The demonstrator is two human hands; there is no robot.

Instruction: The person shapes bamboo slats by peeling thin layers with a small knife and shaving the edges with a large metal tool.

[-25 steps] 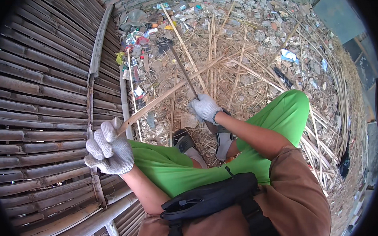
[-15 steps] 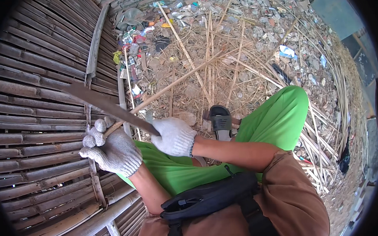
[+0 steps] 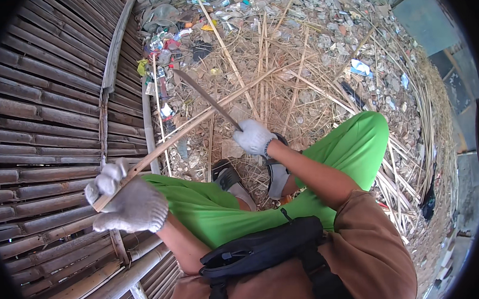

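Note:
My left hand [image 3: 128,198], in a white knit glove, is closed around the near end of a long bamboo strip [image 3: 161,148]. The strip slants away up and to the right, over the littered ground. In my gloved right hand [image 3: 254,138] is a machete [image 3: 207,98], its long dark blade pointing up and to the left. The blade crosses above the strip; whether it touches the strip I cannot tell. The handle is hidden inside my fist.
A bamboo slat wall [image 3: 48,113] rises close on my left. Several loose bamboo strips [image 3: 226,55] lie on the debris-strewn ground ahead, with more piled at right [image 3: 396,195]. My feet in dark sandals [image 3: 227,174] are just below the machete. A black pouch [image 3: 261,248] hangs at my waist.
My right hand has moved right and away from my left, carrying the machete off the strip's near end. My left hand has shifted slightly left and nearer, and the strip's near end now shows.

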